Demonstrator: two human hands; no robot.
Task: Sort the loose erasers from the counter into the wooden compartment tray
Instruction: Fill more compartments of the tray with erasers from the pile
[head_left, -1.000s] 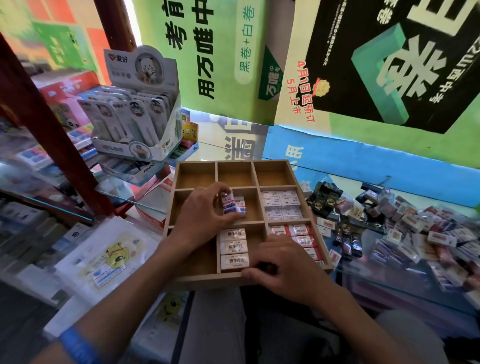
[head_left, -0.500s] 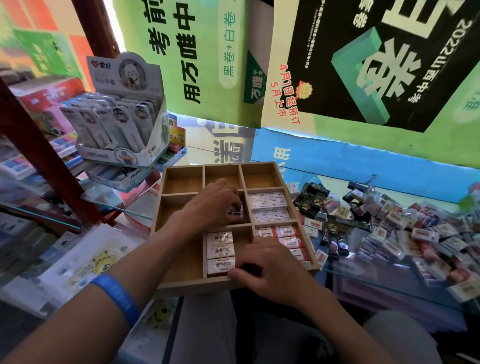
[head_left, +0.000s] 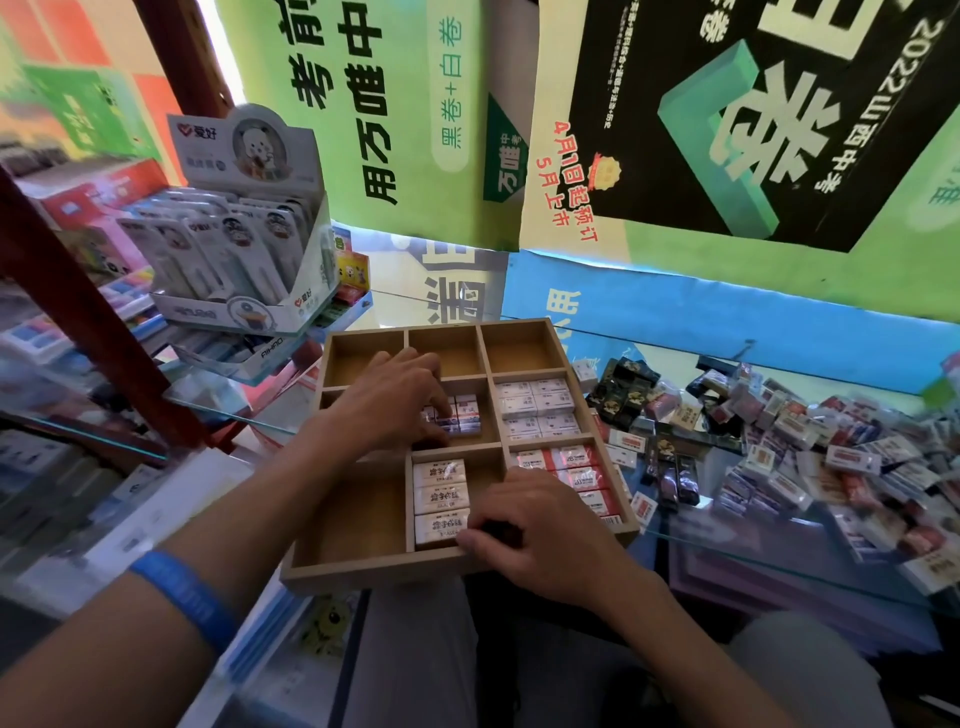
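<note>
Entry, taken left to right, every place given relative to the wooden compartment tray (head_left: 626, 525).

1. Display box of carded stationery (head_left: 234, 260): beyond the tray's far-left corner, on a glass shelf. Not part of the job.

2. Left hand (head_left: 387, 400): over the tray's middle compartment. I log its grip as narrow, fingertips curled onto the blue-and-white erasers (head_left: 462, 413). A second ago this hand held a small stack of them raised at the compartment's mouth; now they sit down inside, against the divider, the fingers pressing them into line. A blue wristband (head_left: 182, 597) rides the forearm.

3. Three cream-wrapped erasers (head_left: 440, 500): stacked in a column in the tray's near centre compartment, unchanged.

4. Right hand (head_left: 540, 535): on the tray's near rim, as before, fingers curled over a small dark object; I cannot tell what it is, nor whether it is truly held.

5. White erasers (head_left: 537, 405) and red-and-white erasers (head_left: 576, 467): in the tray's two right-hand compartments, middle and near.

6. Loose erasers (head_left: 805, 457): a large mixed heap on the glass table (head_left: 779, 551), just right of the tray.

Judgement: one more batch is placed, but the three far compartments are bare and the heap is large, so I rate the sort as far from done.
</note>
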